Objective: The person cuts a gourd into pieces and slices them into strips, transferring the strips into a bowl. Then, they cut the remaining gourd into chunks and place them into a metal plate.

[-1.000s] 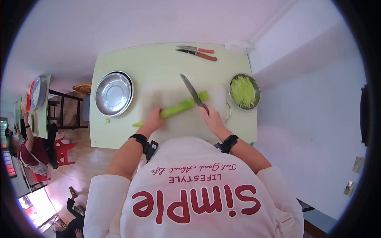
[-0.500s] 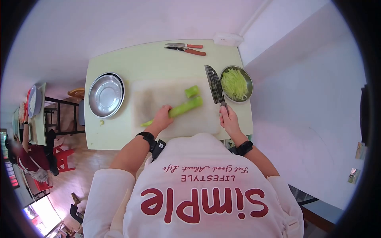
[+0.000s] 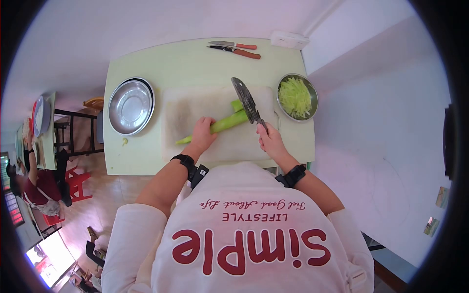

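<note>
A long, tapering, pale green vegetable stem that looks like celtuce (image 3: pixel 225 123) lies slantwise on the white cutting board (image 3: pixel 190 102). My left hand (image 3: pixel 203 134) grips it near its thinner end, fingers wrapped over the top. A short cut piece of the same stem (image 3: pixel 236 106) rests just beyond its thick right end. My right hand (image 3: pixel 271 141) is closed on the handle of a dark-bladed kitchen knife (image 3: pixel 245 100). The blade is over the stem's right end and points away from me; whether it touches the stem cannot be told.
A metal bowl (image 3: pixel 315 103) of green shreds stands right of the board, and stacked metal bowls (image 3: pixel 113 108) stand left. Two more knives (image 3: pixel 239 51) lie at the table's far edge. Green scraps (image 3: pixel 124 141) are at front left. Another person (image 3: pixel 36 188) works at a table far left.
My right hand has brought the knife leftward, from beside the shred bowl to over the stem's thick end. My left hand still holds the stem. The view has shifted slightly.
</note>
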`<state>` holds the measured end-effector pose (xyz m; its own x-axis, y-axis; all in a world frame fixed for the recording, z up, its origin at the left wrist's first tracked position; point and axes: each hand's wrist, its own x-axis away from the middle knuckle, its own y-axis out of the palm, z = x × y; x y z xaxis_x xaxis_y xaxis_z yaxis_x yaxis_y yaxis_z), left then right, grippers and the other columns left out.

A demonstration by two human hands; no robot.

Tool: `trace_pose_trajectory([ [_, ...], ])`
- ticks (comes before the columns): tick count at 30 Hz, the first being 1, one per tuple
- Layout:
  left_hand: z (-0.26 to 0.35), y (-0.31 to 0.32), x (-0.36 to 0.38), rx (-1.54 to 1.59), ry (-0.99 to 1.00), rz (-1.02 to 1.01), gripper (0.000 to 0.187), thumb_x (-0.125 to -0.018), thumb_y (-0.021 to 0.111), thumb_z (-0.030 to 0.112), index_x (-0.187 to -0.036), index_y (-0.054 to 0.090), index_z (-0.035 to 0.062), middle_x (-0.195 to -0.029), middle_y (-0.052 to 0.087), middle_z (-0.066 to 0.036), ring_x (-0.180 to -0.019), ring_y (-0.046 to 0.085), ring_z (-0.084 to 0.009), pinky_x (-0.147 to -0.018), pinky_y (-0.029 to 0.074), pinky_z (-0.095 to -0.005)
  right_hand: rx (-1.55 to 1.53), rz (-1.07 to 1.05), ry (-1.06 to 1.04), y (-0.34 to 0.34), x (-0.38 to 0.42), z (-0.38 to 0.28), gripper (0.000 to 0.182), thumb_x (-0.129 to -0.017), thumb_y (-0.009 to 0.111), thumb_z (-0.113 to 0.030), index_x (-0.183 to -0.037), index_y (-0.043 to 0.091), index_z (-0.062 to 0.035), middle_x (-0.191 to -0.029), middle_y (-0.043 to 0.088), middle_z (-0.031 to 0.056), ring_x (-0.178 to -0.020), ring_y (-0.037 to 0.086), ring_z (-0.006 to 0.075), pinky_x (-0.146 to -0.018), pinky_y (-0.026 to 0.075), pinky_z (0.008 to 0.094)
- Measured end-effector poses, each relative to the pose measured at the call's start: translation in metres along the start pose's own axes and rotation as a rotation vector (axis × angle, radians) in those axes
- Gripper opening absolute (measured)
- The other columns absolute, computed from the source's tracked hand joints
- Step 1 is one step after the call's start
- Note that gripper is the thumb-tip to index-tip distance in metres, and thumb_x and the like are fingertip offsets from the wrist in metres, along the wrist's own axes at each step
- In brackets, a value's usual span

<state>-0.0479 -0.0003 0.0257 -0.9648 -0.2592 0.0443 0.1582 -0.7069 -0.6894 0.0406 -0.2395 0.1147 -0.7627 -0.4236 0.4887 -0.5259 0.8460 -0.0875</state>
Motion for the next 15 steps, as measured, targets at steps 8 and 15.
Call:
trace_pose_trajectory([
  [8, -0.006, -0.002, -0.008, 0.012, -0.014, -0.033, 0.035, -0.065, 0.071, 0.005, -0.098, 0.057, 0.0029, -0.096, 0.056, -0.016, -0.094, 0.054, -0.0351, -0.083, 0.047, -0.0414, 0.325, 0.076, -0.091, 0.029, -0.013, 0.017, 0.039, -0.096, 0.051, -0.038, -0.090, 0.053, 0.0005, -0.065, 0.051, 0.0169, -0.060, 0.051, 0.0285, -0.059, 0.043, 0.0390],
  [15, -0.003, -0.003, -0.013, 0.033, -0.072, -0.103, 0.038, -0.063, 0.076, 0.005, -0.096, 0.058, 0.0016, -0.096, 0.057, -0.016, -0.094, 0.055, -0.0342, -0.084, 0.048, -0.0405, 0.319, 0.139, -0.078, 0.042, -0.013, 0.025, 0.040, -0.095, 0.051, -0.039, -0.089, 0.053, 0.0008, -0.066, 0.053, 0.0186, -0.060, 0.051, 0.0318, -0.059, 0.043, 0.0394],
])
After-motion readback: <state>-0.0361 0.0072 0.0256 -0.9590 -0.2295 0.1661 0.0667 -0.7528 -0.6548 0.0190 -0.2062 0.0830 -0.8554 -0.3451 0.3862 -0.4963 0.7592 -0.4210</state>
